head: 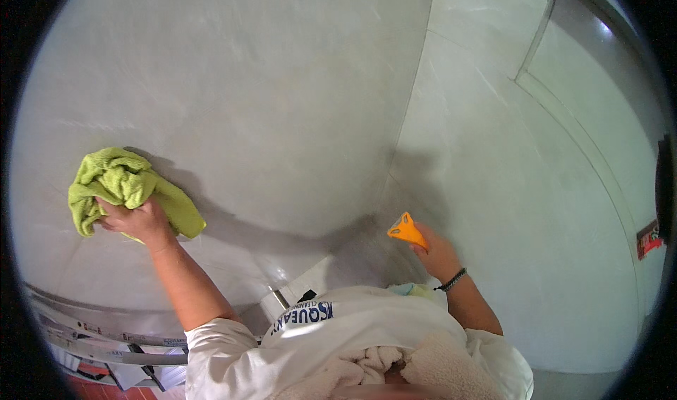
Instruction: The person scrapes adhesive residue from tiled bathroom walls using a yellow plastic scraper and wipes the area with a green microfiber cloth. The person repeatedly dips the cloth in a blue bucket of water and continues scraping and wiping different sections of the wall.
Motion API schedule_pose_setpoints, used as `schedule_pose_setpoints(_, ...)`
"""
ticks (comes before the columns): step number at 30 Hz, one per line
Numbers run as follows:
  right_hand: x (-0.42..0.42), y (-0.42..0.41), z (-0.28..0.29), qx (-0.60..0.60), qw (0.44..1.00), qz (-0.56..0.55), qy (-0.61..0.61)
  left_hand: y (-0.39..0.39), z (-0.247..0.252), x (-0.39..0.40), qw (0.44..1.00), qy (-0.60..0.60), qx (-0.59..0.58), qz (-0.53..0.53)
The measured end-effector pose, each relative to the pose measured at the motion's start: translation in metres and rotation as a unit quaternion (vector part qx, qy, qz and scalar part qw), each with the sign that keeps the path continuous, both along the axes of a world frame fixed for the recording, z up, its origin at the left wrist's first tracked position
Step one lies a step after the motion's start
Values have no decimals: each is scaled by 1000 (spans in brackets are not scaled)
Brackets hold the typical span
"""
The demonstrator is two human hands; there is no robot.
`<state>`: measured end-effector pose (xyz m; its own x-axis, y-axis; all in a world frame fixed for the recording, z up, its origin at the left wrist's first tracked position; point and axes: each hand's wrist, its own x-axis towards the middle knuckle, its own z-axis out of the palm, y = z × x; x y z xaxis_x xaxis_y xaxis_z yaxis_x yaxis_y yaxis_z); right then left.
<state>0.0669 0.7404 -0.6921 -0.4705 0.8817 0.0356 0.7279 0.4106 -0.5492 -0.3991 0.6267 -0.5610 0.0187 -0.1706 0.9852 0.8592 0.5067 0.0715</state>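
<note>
My left hand point(132, 220) grips a bunched lime-green microfiber cloth point(119, 180) against the grey marbled wall panel point(254, 109) at the left. Part of the cloth hangs below and to the right of the fingers. In my right hand point(438, 252) is an orange plastic scraper point(407, 232), its wide head pointing up and left, near the corner where two wall panels meet. Whether the scraper touches a surface I cannot tell. A dark braided bracelet point(452, 279) circles the right wrist.
A recessed niche point(587, 56) is set in the right wall point(492, 188). Shelving with various items point(132, 355) stands at the lower left. A short metal bar point(280, 298) shows beside my shirt. A dark object point(664, 188) and a red printed item point(649, 239) are at the far right.
</note>
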Motion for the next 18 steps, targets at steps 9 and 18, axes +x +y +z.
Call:
schedule_pose_setpoints(9, 27, 29, -33, -36, 999, 5, -2, 78, -67, 57, 992, -117, -56, -6)
schedule_pose_setpoints(18, 17, -15, 80, -31, 998, 37, -32, 135, 94, 142, 941, -79, -316, -86)
